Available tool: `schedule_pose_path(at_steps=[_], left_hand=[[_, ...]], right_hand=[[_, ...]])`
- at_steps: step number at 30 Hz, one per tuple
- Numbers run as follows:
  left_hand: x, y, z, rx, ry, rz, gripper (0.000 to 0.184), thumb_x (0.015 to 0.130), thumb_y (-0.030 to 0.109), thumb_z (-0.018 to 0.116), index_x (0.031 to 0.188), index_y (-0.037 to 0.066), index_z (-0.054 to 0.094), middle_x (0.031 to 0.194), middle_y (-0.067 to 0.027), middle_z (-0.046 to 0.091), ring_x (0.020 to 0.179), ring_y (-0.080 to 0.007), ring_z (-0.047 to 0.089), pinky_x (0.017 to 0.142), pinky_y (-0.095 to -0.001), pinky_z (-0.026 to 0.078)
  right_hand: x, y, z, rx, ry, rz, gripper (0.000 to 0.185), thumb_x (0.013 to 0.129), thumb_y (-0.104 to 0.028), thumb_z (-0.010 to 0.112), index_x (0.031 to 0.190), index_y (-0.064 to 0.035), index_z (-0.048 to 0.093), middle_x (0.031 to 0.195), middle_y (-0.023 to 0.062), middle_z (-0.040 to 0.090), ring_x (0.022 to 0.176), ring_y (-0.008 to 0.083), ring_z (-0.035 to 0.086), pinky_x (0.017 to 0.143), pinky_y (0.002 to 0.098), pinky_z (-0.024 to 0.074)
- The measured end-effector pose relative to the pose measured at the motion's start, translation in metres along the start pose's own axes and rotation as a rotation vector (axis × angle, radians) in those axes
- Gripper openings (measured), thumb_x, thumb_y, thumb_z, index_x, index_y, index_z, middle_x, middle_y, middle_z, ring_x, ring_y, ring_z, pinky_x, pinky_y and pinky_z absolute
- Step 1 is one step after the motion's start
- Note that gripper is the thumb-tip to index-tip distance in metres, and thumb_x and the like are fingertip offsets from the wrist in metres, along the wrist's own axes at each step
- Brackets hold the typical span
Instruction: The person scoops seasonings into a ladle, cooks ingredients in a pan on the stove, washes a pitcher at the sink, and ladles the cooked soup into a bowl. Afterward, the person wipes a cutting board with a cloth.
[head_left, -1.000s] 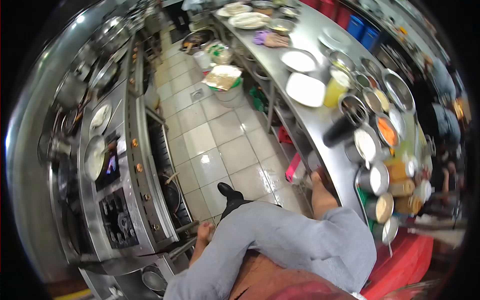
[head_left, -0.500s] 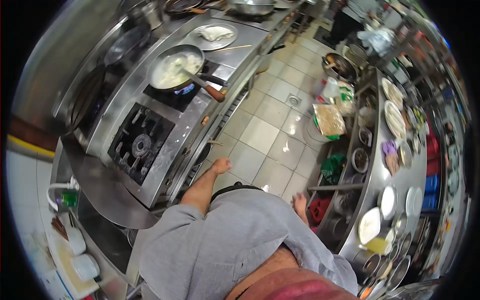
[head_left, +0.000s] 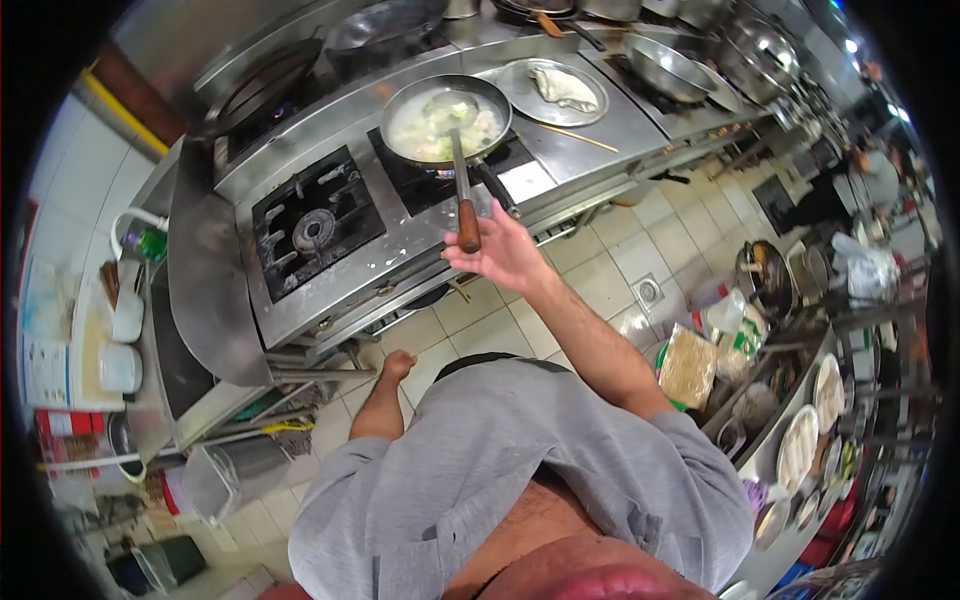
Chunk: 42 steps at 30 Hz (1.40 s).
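Note:
My right hand [head_left: 500, 255] reaches to the wooden handle end of a ladle [head_left: 462, 185], its fingers spread and not wrapped around it. The ladle's bowl rests in a frying pan [head_left: 388, 140] of whitish liquid with pale and green pieces. A flame shows under the pan, whose dark handle points toward me beside the ladle. My left hand [head_left: 401, 364] hangs low in front of the stove, fingers curled in, with nothing seen in it.
An unlit burner [head_left: 315, 230] lies left of the pan. To its right are a metal plate [head_left: 520, 95] with a folded white cloth, a thin stick [head_left: 580, 137] and a steel wok [head_left: 668, 68]. A counter with plates [head_left: 798, 450] runs along the right. Another person [head_left: 868, 175] stands far right.
My view has turned left to face the stove. My right hand has risen from low at my side to the ladle's handle. The left hand stays low.

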<state>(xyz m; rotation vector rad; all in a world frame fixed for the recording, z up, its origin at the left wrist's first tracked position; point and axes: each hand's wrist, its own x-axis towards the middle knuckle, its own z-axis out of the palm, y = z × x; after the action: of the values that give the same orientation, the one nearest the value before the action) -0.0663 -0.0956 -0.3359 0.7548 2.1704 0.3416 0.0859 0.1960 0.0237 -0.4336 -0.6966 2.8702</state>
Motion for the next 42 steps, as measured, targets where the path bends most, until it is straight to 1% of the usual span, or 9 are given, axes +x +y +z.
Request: schedule_pose_path(at_steps=[5,10,14,17,20,23,25,29,42], left_hand=[[-0.088,0.067,0.006,-0.665,-0.001,-0.396,0.037,0.077,0.032,0.065,0.106,0.009,0.06,0.092,-0.0047,0.063,0.077,-0.0169,0.061,0.059,-0.0367,0.047],[-0.054,0.15,-0.028,-0.805,0.033,-0.118,0.033,0.084,0.031,0.059,0.108,0.009,0.056,0.094,-0.0031,0.06,0.081,-0.0147,0.057,0.066,-0.0322,0.045],[-0.011,0.255,-0.07,-1.034,-0.068,0.238,0.044,0.088,0.046,0.049,0.115,0.011,0.05,0.1,-0.0038,0.058,0.082,-0.0141,0.056,0.074,-0.0325,0.045],[-0.01,0.34,-0.107,-1.319,-0.165,0.309,0.053,0.088,0.052,0.044,0.119,0.009,0.044,0.105,-0.008,0.056,0.085,-0.0178,0.056,0.078,-0.0357,0.046],[-0.003,0.377,-0.123,-1.691,-0.426,0.405,0.055,0.087,0.054,0.043,0.118,0.007,0.041,0.11,-0.012,0.054,0.086,-0.0229,0.056,0.08,-0.0411,0.047],[-0.002,0.413,-0.138,-2.031,-0.46,0.247,0.045,0.086,0.052,0.046,0.098,0.009,0.048,0.09,-0.0095,0.054,0.076,-0.0249,0.054,0.081,-0.044,0.047],[0.022,0.401,-0.126,-2.008,-0.549,0.36,0.033,0.087,0.046,0.051,0.087,0.013,0.047,0.068,-0.0001,0.042,0.059,-0.013,0.04,0.069,-0.0346,0.046],[0.003,0.401,-0.139,-1.682,-0.202,0.222,0.027,0.086,0.029,0.059,0.071,0.014,0.043,0.056,0.0057,0.035,0.043,-0.0051,0.032,0.04,-0.0225,0.031],[-0.002,0.361,-0.166,-1.485,-0.116,0.19,0.017,0.085,0.022,0.06,0.083,0.012,0.046,0.056,0.0052,0.039,0.041,-0.0048,0.035,0.036,-0.0219,0.032]], right_hand=[[0.072,-0.042,-0.034,0.093,-0.023,0.111,0.022,0.085,-0.026,0.057,0.083,-0.0073,0.046,0.068,0.009,0.056,0.052,0.0163,0.052,0.046,0.0332,0.0455],[0.033,-0.075,-0.025,-0.726,0.282,0.07,0.016,0.076,-0.003,0.056,0.088,-0.0044,0.046,0.056,0.0033,0.048,0.036,0.0151,0.046,0.032,0.0308,0.0388],[-0.003,-0.097,-0.051,-1.632,0.359,-0.127,0.037,0.075,-0.004,0.053,0.11,0.0005,0.044,0.064,0.0093,0.054,0.045,0.0177,0.053,0.037,0.0325,0.0418],[-0.041,-0.106,-0.041,-1.876,0.372,-0.282,0.04,0.076,-0.004,0.052,0.115,0.0002,0.043,0.07,0.0139,0.058,0.054,0.0236,0.058,0.049,0.0359,0.0473],[-0.083,-0.114,0.009,-1.628,0.465,0.128,0.048,0.075,-0.003,0.051,0.122,-0.0031,0.041,0.075,0.0172,0.06,0.064,0.0319,0.06,0.06,0.0399,0.0491],[-0.102,-0.11,-0.045,-1.763,0.148,-0.361,0.054,0.075,-0.005,0.052,0.127,-0.0059,0.038,0.077,0.0183,0.061,0.071,0.0365,0.06,0.062,0.0427,0.0489],[-0.109,-0.108,-0.039,-1.955,0.326,-0.144,0.054,0.074,-0.007,0.051,0.126,-0.0062,0.038,0.077,0.0185,0.06,0.073,0.0374,0.06,0.062,0.0444,0.0485],[-0.097,-0.102,-0.046,-2.055,0.454,-0.033,0.055,0.071,-0.006,0.051,0.125,-0.0078,0.039,0.074,0.0194,0.06,0.073,0.0376,0.06,0.062,0.0463,0.0482],[-0.037,-0.094,-0.06,-2.075,0.508,-0.145,0.06,0.071,-0.004,0.049,0.129,-0.006,0.032,0.079,0.0169,0.06,0.075,0.0361,0.059,0.059,0.046,0.0468]])
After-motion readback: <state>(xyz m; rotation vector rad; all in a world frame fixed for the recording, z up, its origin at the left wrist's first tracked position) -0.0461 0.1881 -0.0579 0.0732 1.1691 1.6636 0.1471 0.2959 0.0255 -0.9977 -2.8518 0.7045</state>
